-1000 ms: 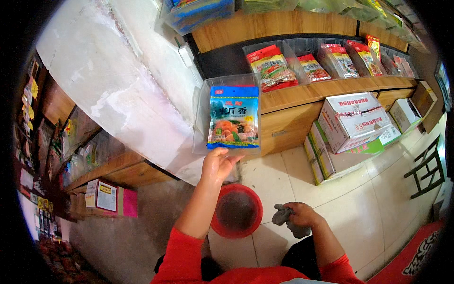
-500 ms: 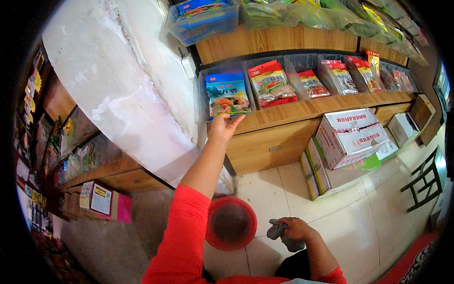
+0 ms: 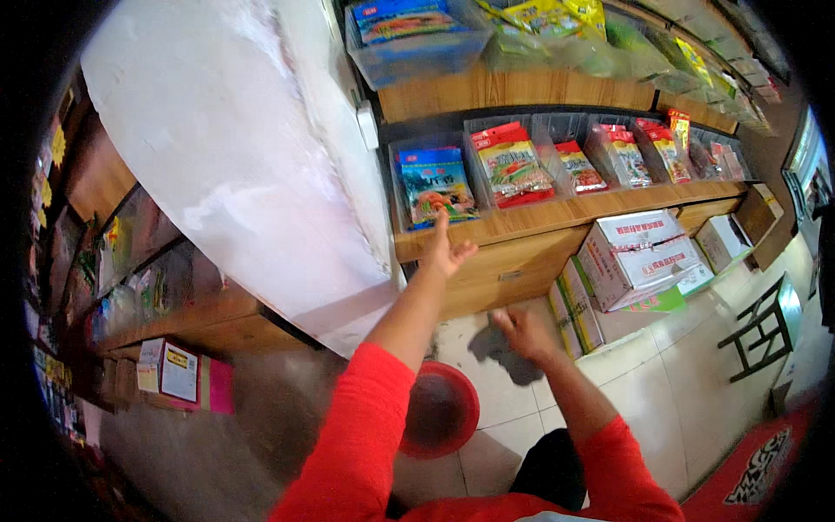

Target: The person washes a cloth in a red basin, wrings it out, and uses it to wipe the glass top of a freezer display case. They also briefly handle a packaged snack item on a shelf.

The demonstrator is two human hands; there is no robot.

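My left hand (image 3: 447,250) is stretched forward with its fingers apart, in front of a blue food packet (image 3: 435,181) that leans in a clear plastic bin (image 3: 399,207). Whether a fingertip touches the packet or bin I cannot tell. My right hand (image 3: 527,336) is closed round a dark grey cloth (image 3: 513,361), which hangs below it and is a little blurred. Between my forearms and the floor stands a round red basin (image 3: 468,409) with dark contents I cannot make out.
More bins of red packets (image 3: 515,165) line the wooden shelf (image 3: 557,205). A bin with blue packets (image 3: 413,61) is above. Stacked cartons (image 3: 639,252) sit at the right, a dark stool (image 3: 765,326) beyond. A white wall column (image 3: 226,139) rises at left.
My right hand has risen forward toward the shelf with the grey cloth. My left hand has come away from the blue packet's lower edge. The view has shifted slightly.
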